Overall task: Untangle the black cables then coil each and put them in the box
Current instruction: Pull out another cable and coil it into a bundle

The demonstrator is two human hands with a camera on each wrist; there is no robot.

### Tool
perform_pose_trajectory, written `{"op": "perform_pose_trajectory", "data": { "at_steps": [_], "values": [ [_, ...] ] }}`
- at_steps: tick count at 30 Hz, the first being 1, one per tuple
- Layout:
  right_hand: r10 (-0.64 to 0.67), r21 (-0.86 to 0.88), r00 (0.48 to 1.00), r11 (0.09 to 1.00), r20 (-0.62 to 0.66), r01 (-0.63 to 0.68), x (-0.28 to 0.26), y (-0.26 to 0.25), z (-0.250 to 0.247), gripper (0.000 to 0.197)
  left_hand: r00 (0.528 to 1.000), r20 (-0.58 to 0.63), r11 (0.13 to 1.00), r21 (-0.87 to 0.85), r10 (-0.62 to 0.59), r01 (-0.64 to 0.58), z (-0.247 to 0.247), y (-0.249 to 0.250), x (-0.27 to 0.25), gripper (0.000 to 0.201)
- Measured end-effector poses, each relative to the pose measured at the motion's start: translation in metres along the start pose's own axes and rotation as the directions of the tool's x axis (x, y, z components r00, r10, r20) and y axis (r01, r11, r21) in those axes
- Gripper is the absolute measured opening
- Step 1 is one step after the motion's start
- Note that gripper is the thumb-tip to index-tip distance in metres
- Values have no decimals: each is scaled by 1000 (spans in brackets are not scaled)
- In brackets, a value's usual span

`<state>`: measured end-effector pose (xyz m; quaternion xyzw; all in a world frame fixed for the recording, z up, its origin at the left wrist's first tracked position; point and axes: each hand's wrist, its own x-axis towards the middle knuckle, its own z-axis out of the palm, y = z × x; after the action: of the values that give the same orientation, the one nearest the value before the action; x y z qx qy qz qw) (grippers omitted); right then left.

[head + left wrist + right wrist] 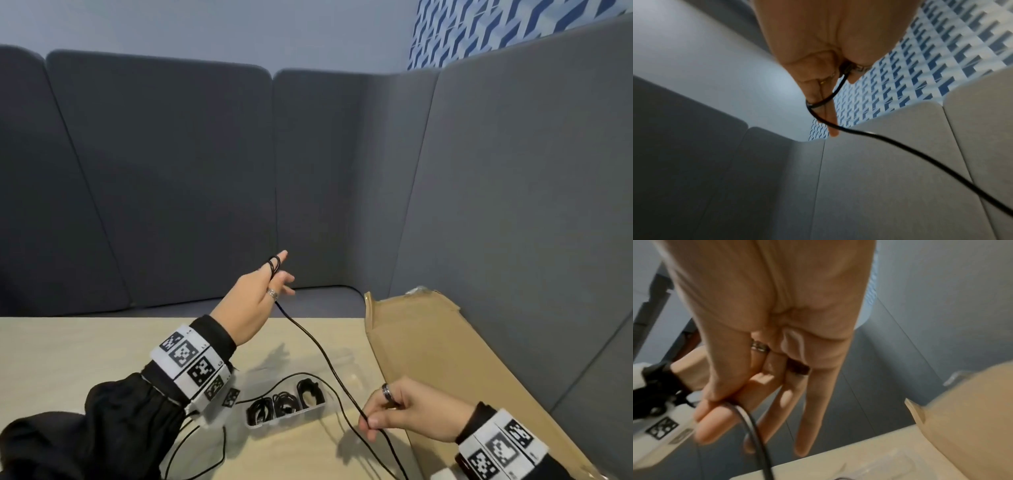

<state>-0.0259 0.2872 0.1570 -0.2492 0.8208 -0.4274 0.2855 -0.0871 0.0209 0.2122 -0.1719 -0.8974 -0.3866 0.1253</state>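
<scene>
A thin black cable (322,349) stretches between my two hands above the table. My left hand (274,274) is raised with its fingers out, and the cable is wound in a couple of loops round two of them. In the left wrist view the cable (900,146) circles those fingers (818,97), with its end tucked at their base. Lower right, my right hand (373,421) pinches the cable between thumb and forefinger; the right wrist view shows the same pinch (719,405) on the cable (754,426). A small clear compartment box (270,424) on the table holds three coiled black cables (284,402).
The rest of the cable trails in loose loops (219,455) across the light wooden table (85,349), near its front edge. A large open cardboard flap (428,359) leans at the right. Grey padded booth walls (171,171) enclose the back and right side.
</scene>
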Motion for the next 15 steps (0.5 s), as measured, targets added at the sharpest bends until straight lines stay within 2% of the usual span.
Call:
{"op": "perform_pose_trajectory", "data": {
  "at_steps": [3, 5, 6, 8, 10, 11, 13, 14, 15],
  "values": [
    [31, -317, 980, 944, -197, -94, 17, -6, -4, 11, 999, 41, 972, 235, -36, 26, 4, -3, 6, 51],
    [-38, -440, 905, 882, -423, -169, 25, -14, -17, 12, 994, 63, 932, 357, -94, 65, 2, -7, 9, 49],
    [-106, -458, 835, 869, -540, -186, 29, -17, -26, 23, 989, 85, 936, 341, -125, 89, 0, -9, 9, 45],
    [-284, -499, 643, 848, -712, -177, 36, -22, -44, 40, 972, 172, 976, 172, -161, 132, -2, -4, 4, 33],
    [-395, -513, 470, 846, -789, -149, 42, -32, -60, 33, 924, 341, 976, -61, -175, 208, -2, 4, 0, 40],
    [-430, -514, 395, 847, -812, -133, 44, -37, -65, 27, 882, 447, 956, -160, -153, 247, -2, 8, -2, 46],
    [-532, -560, 241, 826, -812, -65, 46, -49, -71, 18, 770, 638, 903, -324, -12, 282, -3, 14, -4, 48],
    [-569, -581, 180, 814, -803, -20, 46, -56, -72, 16, 713, 694, 862, -415, 94, 290, -4, 17, -5, 41],
    [-584, -586, 141, 810, -799, 38, 47, -62, -73, 15, 675, 708, 802, -518, 206, 298, -5, 22, -6, 34]
  ]
}}
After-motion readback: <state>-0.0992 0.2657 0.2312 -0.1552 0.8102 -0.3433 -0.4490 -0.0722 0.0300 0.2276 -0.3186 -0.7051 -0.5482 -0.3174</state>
